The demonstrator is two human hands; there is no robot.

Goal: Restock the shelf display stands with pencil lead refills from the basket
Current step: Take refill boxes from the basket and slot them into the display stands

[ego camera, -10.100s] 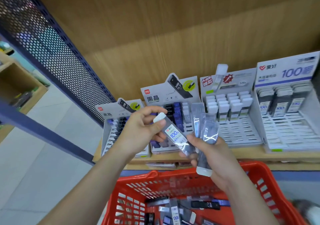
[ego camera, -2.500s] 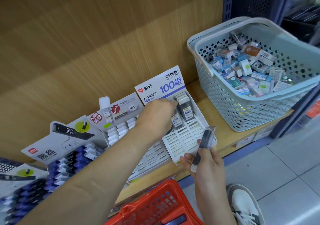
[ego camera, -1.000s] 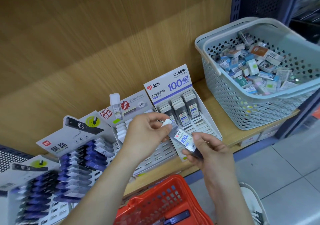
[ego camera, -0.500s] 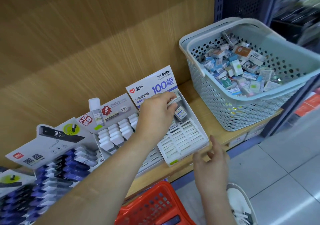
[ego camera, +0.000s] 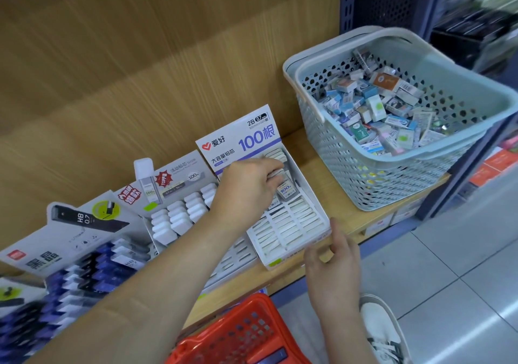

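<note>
The white "100" display stand (ego camera: 291,229) sits on the wooden shelf, with refills standing in its back rows and bare slots in front. My left hand (ego camera: 249,187) reaches into the back rows, fingers curled round the white cap of a pencil lead refill (ego camera: 286,190) with a blue "100" label. My right hand (ego camera: 333,262) holds nothing; its fingers touch the stand's front right corner. The red basket (ego camera: 244,333) is at the bottom edge below the shelf, with a dark refill just visible inside.
A grey stand with white-capped refills (ego camera: 179,215) and an "HB 0.7" stand with blue and black refills (ego camera: 84,265) stand to the left. A pale blue basket (ego camera: 392,167) full of small boxes sits on the shelf's right end. My shoe (ego camera: 384,327) is on the tiled floor.
One second ago both hands held the refill. My left hand carried it into the stand's back rows; my right hand let go and now touches the stand's front corner.
</note>
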